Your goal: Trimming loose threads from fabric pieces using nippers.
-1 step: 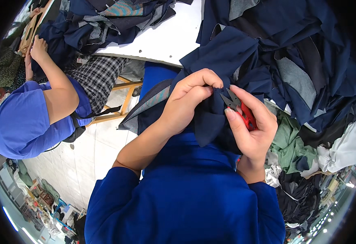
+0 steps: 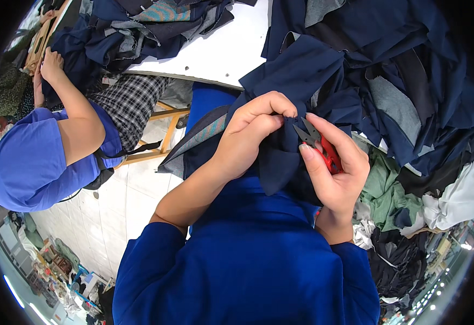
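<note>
My left hand [image 2: 254,127] pinches the edge of a dark navy garment piece [image 2: 278,162] between thumb and fingers. The cloth hangs down over my lap, and a folded part with a grey and teal patterned underside [image 2: 202,135] spreads to the left. In my right hand [image 2: 340,168] is a pair of red-handled thread snips [image 2: 328,154], held between thumb and fingers. Their dark blades stand apart, points toward the cloth just right of my left fingertips. Whether the blades touch the fabric I cannot tell.
A white table [image 2: 231,57] lies ahead, with navy garments [image 2: 156,32] heaped at the far left and a large navy pile [image 2: 399,81] at the right. Green cloth [image 2: 386,187] and white cloth [image 2: 453,200] lie lower right. At the left a person in a purple-blue shirt [image 2: 31,157] handles dark fabric.
</note>
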The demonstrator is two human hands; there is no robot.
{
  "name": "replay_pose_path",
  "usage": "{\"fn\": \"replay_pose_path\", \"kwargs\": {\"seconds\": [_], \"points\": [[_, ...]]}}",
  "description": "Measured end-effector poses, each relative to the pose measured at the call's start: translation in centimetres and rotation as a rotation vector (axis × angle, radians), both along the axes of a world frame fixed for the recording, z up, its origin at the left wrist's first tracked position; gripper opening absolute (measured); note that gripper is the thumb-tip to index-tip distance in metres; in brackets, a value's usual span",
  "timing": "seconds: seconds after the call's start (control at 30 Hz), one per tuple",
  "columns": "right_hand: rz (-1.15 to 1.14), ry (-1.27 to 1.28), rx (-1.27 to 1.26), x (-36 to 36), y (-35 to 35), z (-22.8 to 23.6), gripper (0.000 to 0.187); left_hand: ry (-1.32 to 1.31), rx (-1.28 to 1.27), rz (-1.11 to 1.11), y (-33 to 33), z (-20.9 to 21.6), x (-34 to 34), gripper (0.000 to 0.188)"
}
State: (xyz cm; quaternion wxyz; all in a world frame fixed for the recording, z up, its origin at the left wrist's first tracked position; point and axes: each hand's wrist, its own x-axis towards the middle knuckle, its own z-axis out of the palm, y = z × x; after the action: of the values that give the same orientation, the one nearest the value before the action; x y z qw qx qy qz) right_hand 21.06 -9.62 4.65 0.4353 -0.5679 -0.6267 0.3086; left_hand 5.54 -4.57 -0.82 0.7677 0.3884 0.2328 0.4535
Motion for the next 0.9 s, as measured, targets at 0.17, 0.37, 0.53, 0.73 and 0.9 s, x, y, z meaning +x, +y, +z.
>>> {"fn": "replay_pose_path", "kwargs": {"seconds": [0.17, 0.37, 0.53, 0.73, 0.9], "points": [[0.027, -0.011, 0.044, 0.0, 0.2, -0.1, 0.035, 0.003, 0.042, 0.004, 0.0, -0.3, 0.1, 0.016], [-0.002, -0.024, 0.01, 0.1, 0.1, 0.0, 0.036, 0.029, 0.052, 0.025, 0.1, -0.2, 0.0, 0.016], [-0.008, -0.024, 0.005, 0.1, 0.1, 0.0, 0.035, 0.058, 0.099, 0.038, 0.0, -0.1, 0.1, 0.016], [-0.085, 0.069, 0.003, -0.3, 0.0, -0.7, 0.033, 0.071, 0.075, 0.058, -0.2, -0.1, 0.4, 0.017], [-0.095, 0.284, -0.082, 0.0, -0.2, -1.4, 0.032, -0.029, -0.011, -0.015, -0.2, -0.1, 0.4, 0.017]]}}
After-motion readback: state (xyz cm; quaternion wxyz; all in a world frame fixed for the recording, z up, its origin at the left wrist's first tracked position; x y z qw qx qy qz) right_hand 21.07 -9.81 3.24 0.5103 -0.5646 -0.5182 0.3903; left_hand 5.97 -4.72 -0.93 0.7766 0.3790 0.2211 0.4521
